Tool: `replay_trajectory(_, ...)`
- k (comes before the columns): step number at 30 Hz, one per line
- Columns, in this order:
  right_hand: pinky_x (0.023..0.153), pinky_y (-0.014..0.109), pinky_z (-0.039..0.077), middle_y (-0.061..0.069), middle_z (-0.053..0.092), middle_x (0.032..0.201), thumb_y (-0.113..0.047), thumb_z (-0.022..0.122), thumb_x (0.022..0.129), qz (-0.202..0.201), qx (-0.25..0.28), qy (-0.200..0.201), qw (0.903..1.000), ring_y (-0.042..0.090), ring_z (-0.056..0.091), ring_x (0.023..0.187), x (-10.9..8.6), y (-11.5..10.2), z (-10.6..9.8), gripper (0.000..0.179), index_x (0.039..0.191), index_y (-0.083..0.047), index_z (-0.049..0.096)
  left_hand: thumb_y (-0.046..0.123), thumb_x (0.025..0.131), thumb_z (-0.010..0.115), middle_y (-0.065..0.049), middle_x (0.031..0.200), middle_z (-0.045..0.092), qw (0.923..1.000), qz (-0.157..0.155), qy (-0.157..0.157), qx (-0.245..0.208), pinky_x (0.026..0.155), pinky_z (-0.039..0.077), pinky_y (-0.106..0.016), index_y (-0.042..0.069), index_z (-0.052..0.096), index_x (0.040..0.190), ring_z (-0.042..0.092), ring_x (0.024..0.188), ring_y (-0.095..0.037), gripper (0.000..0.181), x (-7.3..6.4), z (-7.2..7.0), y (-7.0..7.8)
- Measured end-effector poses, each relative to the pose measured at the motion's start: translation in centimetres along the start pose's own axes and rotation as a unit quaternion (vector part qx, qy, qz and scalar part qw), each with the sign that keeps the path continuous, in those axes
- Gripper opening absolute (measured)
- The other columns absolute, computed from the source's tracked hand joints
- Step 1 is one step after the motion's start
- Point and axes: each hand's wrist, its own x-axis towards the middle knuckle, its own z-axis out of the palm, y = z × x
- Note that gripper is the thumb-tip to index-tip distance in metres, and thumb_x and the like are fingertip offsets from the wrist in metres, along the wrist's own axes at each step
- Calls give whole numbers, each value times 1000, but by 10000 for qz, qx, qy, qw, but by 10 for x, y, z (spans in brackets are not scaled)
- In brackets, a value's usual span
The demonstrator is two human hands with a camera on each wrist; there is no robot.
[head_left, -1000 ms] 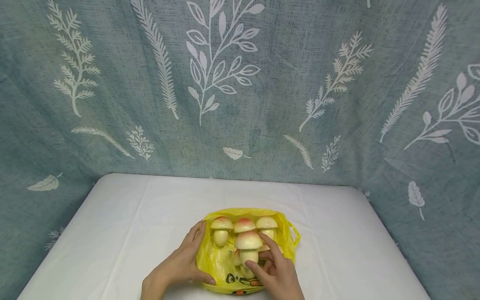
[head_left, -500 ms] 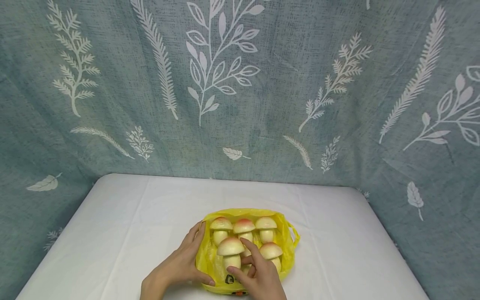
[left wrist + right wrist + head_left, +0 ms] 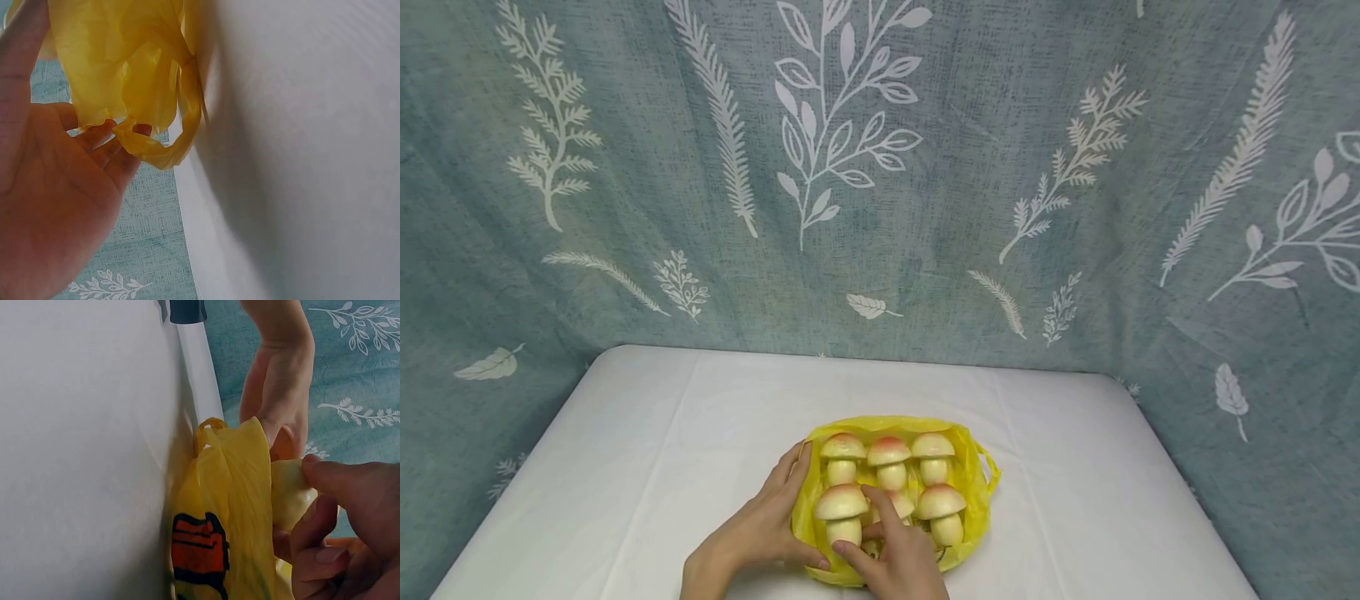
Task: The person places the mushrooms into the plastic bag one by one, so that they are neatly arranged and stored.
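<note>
A yellow plastic bag [image 3: 973, 525] lies with its mouth spread wide on the table. Inside sit several toy mushrooms with pale stems and pink-tinged caps, among them a back-left mushroom [image 3: 842, 450], a back-middle mushroom [image 3: 889, 454] and a front-right mushroom [image 3: 942, 504]. My right hand [image 3: 898, 554] pinches the front-left mushroom [image 3: 842, 508] between thumb and fingers; its pale stem also shows in the right wrist view. Behind the right hand another mushroom is partly hidden. Along the bag's left side rests my left hand [image 3: 760, 525], fingers extended and thumb near the front rim.
The bag stands on a white-covered table [image 3: 700, 433]. Behind it hangs a teal curtain [image 3: 880, 283] with white leaf prints. A bag handle [image 3: 990, 467] loops out at the right. A dark object [image 3: 187, 311] stands at the top of the right wrist view.
My right hand has carried the mushroom leftward and lowered it into the bag's front-left part, uncovering the front-right mushroom. The left hand has stayed in place.
</note>
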Motion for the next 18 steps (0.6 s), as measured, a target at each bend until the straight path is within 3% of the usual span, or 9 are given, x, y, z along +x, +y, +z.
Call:
replay_trajectory(5, 56, 26, 52, 4, 74, 82, -49, 69, 89, 33, -356, -96, 9993, 9, 64, 60, 3, 0, 4, 68, 137, -5, 50, 54, 59, 91, -16, 163, 4, 10000, -11, -22, -37, 111, 29, -57, 6, 2, 159, 13, 147, -39, 142, 0, 0, 1)
replay_trajectory(11, 57, 28, 53, 2, 72, 79, -47, 71, 88, 66, -524, -112, 9985, 14, 66, 64, 4, 1, 8, 68, 135, -3, 50, 55, 59, 91, -17, 163, 4, 10000, -45, -15, -24, 111, 29, -57, 5, 2, 159, 12, 147, -37, 143, 0, 0, 1)
replay_trajectory(14, 54, 26, 50, -1, 70, 74, -45, 73, 88, 119, -489, -96, 9987, 10, 63, 59, 4, 2, 11, 68, 135, -2, 50, 56, 59, 91, -17, 163, 4, 10000, -55, -2, -37, 111, 29, -58, 6, 2, 159, 13, 147, -37, 143, 0, 0, 1)
replay_trajectory(18, 45, 22, 41, -13, 59, 62, -43, 73, 88, 245, -503, -168, 9983, 0, 46, 46, 3, 2, 15, 67, 135, -1, 48, 58, 58, 90, -16, 163, 5, 10000, -32, -13, -9, 111, 30, -58, 6, 3, 159, 14, 147, -38, 143, 0, 0, 1)
